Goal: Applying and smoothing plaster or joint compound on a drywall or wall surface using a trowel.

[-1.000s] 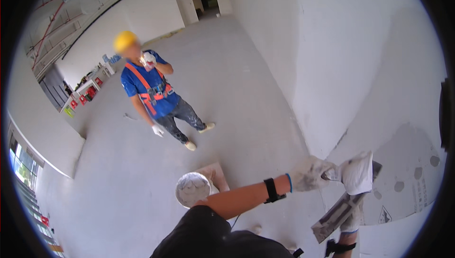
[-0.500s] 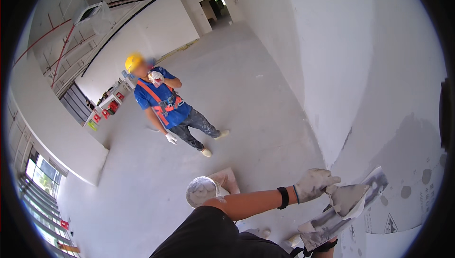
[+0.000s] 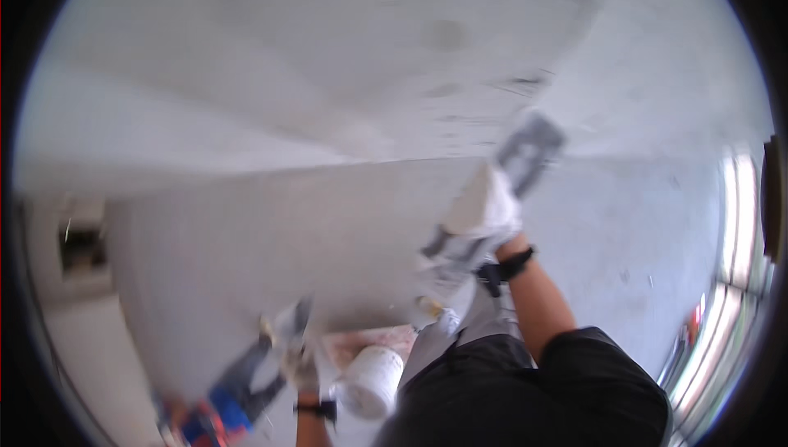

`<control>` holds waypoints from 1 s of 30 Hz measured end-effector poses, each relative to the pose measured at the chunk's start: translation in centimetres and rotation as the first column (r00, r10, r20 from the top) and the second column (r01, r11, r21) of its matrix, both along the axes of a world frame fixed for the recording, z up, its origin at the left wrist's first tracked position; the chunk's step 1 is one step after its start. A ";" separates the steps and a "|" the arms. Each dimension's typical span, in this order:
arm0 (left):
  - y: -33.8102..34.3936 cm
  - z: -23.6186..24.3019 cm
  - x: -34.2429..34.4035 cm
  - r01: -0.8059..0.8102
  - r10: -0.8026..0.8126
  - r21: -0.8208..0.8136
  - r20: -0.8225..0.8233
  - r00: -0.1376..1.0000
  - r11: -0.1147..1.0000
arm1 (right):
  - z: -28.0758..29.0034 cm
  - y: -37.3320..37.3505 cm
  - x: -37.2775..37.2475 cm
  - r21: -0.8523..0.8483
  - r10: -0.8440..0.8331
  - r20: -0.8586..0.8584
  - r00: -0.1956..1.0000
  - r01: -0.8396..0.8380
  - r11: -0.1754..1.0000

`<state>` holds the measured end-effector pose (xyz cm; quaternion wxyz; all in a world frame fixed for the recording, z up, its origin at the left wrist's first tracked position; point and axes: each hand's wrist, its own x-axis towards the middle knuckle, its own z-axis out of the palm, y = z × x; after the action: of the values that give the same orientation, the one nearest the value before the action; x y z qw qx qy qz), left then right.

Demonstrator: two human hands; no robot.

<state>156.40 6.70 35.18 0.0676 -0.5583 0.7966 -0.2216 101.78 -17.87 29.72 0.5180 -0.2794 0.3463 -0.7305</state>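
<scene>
My right hand (image 3: 512, 224), in a white glove, is closed under a long grey finishing trowel (image 3: 532, 150). A thick white heap of putty (image 3: 478, 203) lies across the trowel's middle. The trowel is held slantwise in front of the wall (image 3: 328, 61), and whether it touches the wall I cannot tell. Lower and to the left, my gloved left hand (image 3: 302, 371) grips a putty knife (image 3: 294, 317), its wide blade pointing away from me and smeared by motion. Between that hand and my legs a white bucket (image 3: 371, 381) stands by a reddish board (image 3: 349, 344).
A person in a blue shirt with orange harness straps (image 3: 215, 424) is at the lower left, blurred. Grey floor (image 3: 222, 242) runs along the wall's foot. Bright windows (image 3: 730, 258) line the right side, and a dark doorway (image 3: 82, 246) shows at far left.
My view has swung right to face the wall. The putty knife has come away from the trowel, and my left hand has dropped to the lower left. The co-worker now appears lower left.
</scene>
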 end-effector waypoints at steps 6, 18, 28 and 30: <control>8.1 0.2 0.1 -0.520 0.757 0.584 -0.282 0.590 0.623 | -18.0 6.2 -5.9 0.089 -0.162 -0.816 0.555 0.397 0.913; 36.2 15.7 12.2 -0.744 0.918 0.633 0.130 0.374 0.214 | -17.6 8.5 1.2 0.092 -0.178 0.774 0.607 0.170 0.981; 41.4 22.3 11.0 -0.594 0.946 0.759 -0.090 0.310 0.267 | 10.2 17.6 2.5 0.136 -0.357 0.327 0.875 0.331 0.934; 37.4 19.8 10.9 -0.581 0.938 0.781 -0.017 0.347 0.229 | 14.2 18.0 3.5 0.041 -0.321 0.240 0.916 0.321 0.946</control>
<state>167.27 44.13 54.97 0.1572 -0.8545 0.4000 0.2918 105.29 0.16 43.89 0.4296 -0.1270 0.3216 -0.8342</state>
